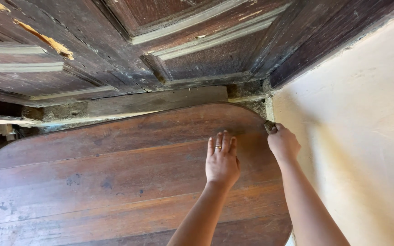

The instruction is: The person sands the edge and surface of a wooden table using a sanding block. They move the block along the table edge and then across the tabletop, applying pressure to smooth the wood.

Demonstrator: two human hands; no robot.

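**Small pad at the tabletop's edge**

Head view: the left hand [222, 159] lies flat and empty on the wooden tabletop [115, 173], fingers together. The right hand [282, 143] is closed on a small dark pad [269, 126] at the tabletop's rounded edge, beside the wall [356, 136] and below the door [183, 50]. The pad looks light and probably soft, best pinched at its sides. Most of it is hidden by the fingers; its kind is unclear. The tabletop is cut off at left and bottom.

No packages, labels, signs or screens appear in this view.
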